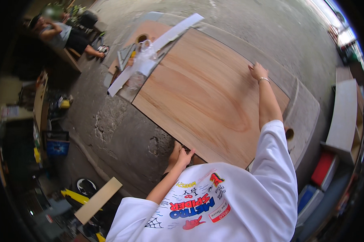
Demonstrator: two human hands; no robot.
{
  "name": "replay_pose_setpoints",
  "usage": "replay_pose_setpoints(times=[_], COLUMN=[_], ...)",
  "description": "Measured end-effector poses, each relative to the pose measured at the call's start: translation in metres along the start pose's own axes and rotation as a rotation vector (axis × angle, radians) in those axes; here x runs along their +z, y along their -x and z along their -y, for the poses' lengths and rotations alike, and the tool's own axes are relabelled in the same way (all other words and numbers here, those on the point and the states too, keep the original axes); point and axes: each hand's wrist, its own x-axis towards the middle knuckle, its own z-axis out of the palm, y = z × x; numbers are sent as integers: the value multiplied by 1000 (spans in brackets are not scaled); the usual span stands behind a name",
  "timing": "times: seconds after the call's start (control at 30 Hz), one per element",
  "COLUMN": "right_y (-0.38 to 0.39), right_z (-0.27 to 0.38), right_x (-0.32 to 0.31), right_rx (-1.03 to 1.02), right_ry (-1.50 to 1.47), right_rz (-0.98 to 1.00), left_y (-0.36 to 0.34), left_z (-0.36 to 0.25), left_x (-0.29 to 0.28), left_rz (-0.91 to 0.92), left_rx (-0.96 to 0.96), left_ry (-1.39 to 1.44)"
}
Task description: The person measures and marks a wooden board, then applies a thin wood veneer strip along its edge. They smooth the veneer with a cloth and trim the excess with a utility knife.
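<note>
Fingers of the left hand [185, 157] are holding the near edge of the wood-grain panel [198, 88], which is stretching forward from them. At its far edge, fingers of the right hand [260, 72] are curling; whether they are gripping, I cannot tell. Left of these, a clear plastic bag [144, 58] is lying; farther left, a person [63, 37] is sitting.

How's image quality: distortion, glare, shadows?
Head view, right rim: fisheye bowing on the pale cabinet, black picture corners; head view, top right: blown-out white glare, while the left side runs dark; head view, centre: soft shadow on the wooden board near the right hand.
</note>
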Motion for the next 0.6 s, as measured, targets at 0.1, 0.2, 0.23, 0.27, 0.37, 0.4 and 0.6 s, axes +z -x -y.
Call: replay_pose_setpoints(times=[0.1, 0.2, 0.23, 0.27, 0.37, 0.4, 0.6], right_y=[-15, -22, -22, -19, -9, -2, 58], right_z=[8, 8, 6, 2, -12, -18, -61], right_x=[-3, -14, -22, -31, -75, -91, -169], right_rx=[45, -46, -85, -117, -224, -247, -517], right_ry=[50, 167, 149, 134, 26, -11, -286], right_rz=[-7, -82, -113, -140, -52, 15, 95], left_y=[-14, -16, -18, -17, -19, -20, 9], left_z=[29, 43, 42, 40, 25, 19, 0], left_x=[10, 16, 14, 11, -6, -13, -33], left_rz=[-47, -15, -12, 9, 170, 211, 281], left_rx=[-59, 18, -54, -63, -237, -261, -93], left_ry=[-18, 210, 155, 123, 324, 318, 306])
